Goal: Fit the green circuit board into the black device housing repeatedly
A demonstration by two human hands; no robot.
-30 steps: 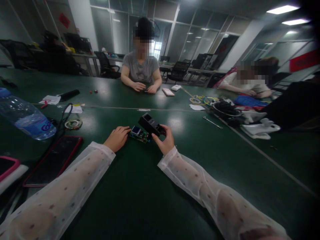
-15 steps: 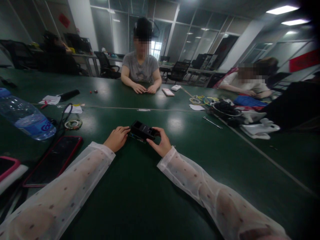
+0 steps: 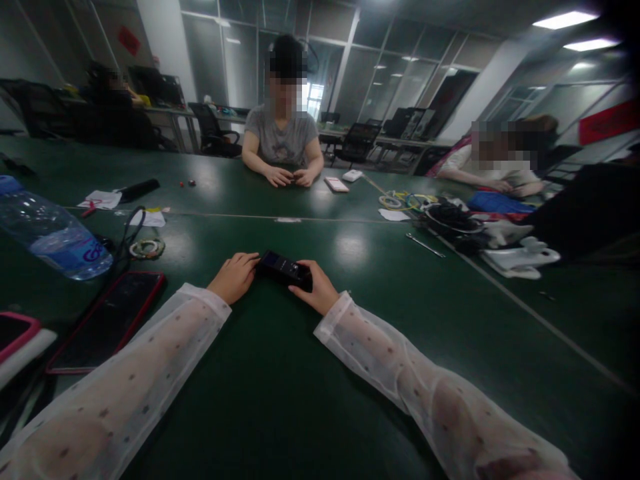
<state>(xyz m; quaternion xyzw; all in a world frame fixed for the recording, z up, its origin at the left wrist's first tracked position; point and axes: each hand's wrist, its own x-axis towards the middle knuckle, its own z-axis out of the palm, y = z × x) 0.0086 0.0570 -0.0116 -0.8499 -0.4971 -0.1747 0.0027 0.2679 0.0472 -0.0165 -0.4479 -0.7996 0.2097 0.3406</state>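
A small black rectangular device is between my hands, over the green table in front of me. Its dark face points up, with small pale marks near the right end. My right hand grips that end, thumb on the near side and fingers behind the far side. At the opposite end, the fingers of my left hand are bent together against the device's left edge; my left thumb is hidden. Sheer white dotted sleeves cover both forearms.
On the left are a water bottle, a red-edged phone and a bracelet. A wrench lies to the right, near tangled cables and a white object. Across the table sits a person in grey.
The device has turned in my hands: its open recess and the green edge below no longer show, and a flatter face does. My right hand has shifted slightly down and left.
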